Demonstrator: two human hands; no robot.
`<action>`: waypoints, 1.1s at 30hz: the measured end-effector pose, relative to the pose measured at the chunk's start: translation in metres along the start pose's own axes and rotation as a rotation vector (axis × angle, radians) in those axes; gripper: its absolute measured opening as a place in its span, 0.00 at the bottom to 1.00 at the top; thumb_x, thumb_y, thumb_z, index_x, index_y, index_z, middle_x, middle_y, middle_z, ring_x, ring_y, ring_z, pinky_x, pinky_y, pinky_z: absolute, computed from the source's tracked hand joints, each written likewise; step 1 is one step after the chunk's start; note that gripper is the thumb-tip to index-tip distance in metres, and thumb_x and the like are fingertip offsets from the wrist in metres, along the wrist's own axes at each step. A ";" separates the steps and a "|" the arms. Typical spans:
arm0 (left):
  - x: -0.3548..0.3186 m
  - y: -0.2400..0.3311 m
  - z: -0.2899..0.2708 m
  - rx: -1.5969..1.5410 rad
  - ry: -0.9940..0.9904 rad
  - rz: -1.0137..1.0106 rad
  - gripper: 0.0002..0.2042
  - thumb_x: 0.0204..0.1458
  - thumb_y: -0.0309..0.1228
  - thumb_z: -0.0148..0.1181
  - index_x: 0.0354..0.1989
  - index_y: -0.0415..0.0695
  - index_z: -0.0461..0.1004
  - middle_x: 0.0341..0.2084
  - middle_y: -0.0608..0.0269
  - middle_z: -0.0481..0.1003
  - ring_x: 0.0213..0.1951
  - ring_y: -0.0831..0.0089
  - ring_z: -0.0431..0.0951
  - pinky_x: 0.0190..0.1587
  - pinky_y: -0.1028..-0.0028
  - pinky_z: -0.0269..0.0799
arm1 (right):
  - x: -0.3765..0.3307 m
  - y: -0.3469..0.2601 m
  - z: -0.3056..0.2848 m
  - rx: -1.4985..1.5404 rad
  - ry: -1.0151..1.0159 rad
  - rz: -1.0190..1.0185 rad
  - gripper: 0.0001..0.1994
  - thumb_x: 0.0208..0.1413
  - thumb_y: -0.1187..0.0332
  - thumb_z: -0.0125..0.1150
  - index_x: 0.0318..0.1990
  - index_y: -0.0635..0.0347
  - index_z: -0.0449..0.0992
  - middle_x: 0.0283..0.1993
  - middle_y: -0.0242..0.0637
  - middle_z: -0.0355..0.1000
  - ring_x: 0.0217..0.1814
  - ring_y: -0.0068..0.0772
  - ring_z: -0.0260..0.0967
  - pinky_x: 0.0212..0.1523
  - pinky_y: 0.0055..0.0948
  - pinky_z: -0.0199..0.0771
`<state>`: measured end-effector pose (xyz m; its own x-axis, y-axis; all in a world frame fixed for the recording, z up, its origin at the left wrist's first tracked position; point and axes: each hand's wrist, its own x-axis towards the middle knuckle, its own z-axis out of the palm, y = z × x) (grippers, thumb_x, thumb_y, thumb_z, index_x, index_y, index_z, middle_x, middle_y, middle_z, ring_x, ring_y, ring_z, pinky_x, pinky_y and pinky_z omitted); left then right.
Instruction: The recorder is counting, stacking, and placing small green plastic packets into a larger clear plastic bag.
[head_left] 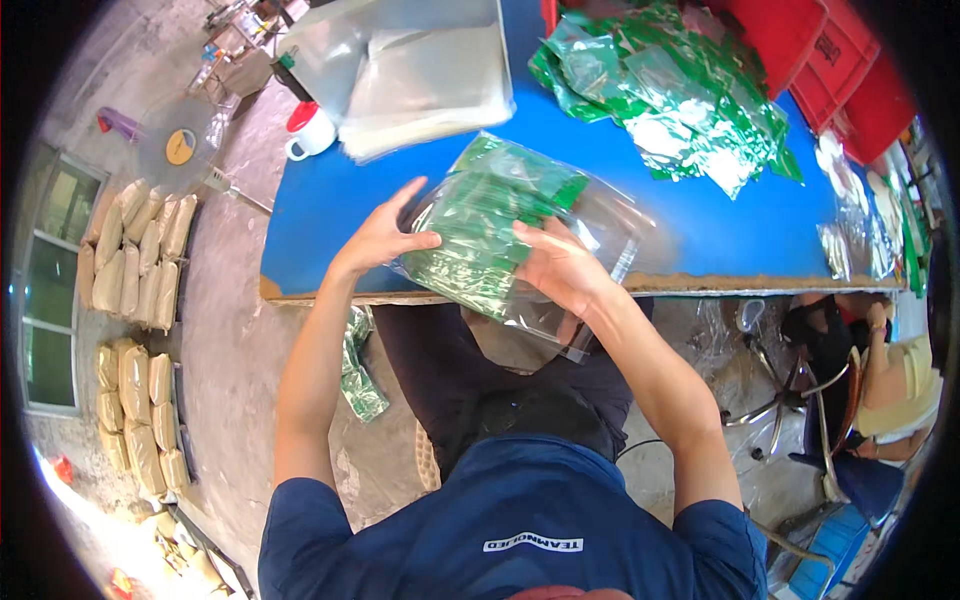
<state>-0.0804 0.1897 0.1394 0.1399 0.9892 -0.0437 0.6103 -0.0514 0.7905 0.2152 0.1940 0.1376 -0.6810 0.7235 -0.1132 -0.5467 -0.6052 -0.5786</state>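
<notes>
Head view: one look down over your own forearms to the blue worktop (700, 215).
Bag: clear plastic bag (520, 235), glossy and crinkled, packed with green foil packets; it lies tilted across the near edge of the worktop, its open end hanging over your lap.
Left hand: your left hand (385, 235) lies against the bag's left side, fingers (405, 195) spread and raised, thumb pressed to the plastic; a loose steadying touch, no closed grip.
Right hand: your right hand (560, 265) rests on the bag's lower right part, fingers curled onto the film and gripping it.
Arms: both forearms rise from the lower edge and bend inward toward the bag.
Beyond the bag: loose heap of green packets (670, 90), shiny and rumpled, at the far right; stack of clear flat bags (425, 75) at the far left; white mug with a red lid (310, 130) just beside that stack.
Right rim: red crates (830, 60).
Floor: tan sacks (135, 250) in rows to your left; one green packet (358, 365) by your left knee.
Nearby: another person (880, 370) sits at right, well apart from your hands.
</notes>
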 end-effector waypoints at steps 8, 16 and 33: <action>-0.002 0.015 0.017 -0.786 -0.234 -0.079 0.50 0.45 0.36 0.74 0.73 0.38 0.46 0.68 0.55 0.57 0.68 0.66 0.58 0.69 0.68 0.51 | 0.041 0.011 0.019 0.111 0.068 0.118 0.16 0.65 0.69 0.54 0.57 0.66 0.68 0.55 0.43 0.72 0.51 0.38 0.74 0.53 0.42 0.77; -0.015 0.028 0.014 -0.495 -0.171 -0.062 0.46 0.48 0.36 0.71 0.72 0.37 0.49 0.67 0.56 0.59 0.67 0.67 0.59 0.68 0.68 0.54 | 0.021 0.005 0.018 -0.825 0.032 -0.144 0.25 0.61 0.57 0.63 0.54 0.73 0.70 0.47 0.48 0.74 0.44 0.29 0.73 0.43 0.31 0.73; -0.006 0.028 0.034 -0.439 -0.105 -0.077 0.50 0.47 0.36 0.73 0.72 0.32 0.44 0.69 0.48 0.54 0.69 0.62 0.56 0.70 0.68 0.51 | -0.032 -0.038 -0.024 -0.434 0.089 0.227 0.30 0.65 0.52 0.56 0.62 0.71 0.64 0.49 0.51 0.73 0.42 0.33 0.76 0.44 0.29 0.80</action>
<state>-0.0379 0.1774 0.1415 0.1993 0.9673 -0.1567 0.2374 0.1075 0.9654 0.2692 0.2016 0.1440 -0.7048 0.6263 -0.3331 -0.1234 -0.5707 -0.8118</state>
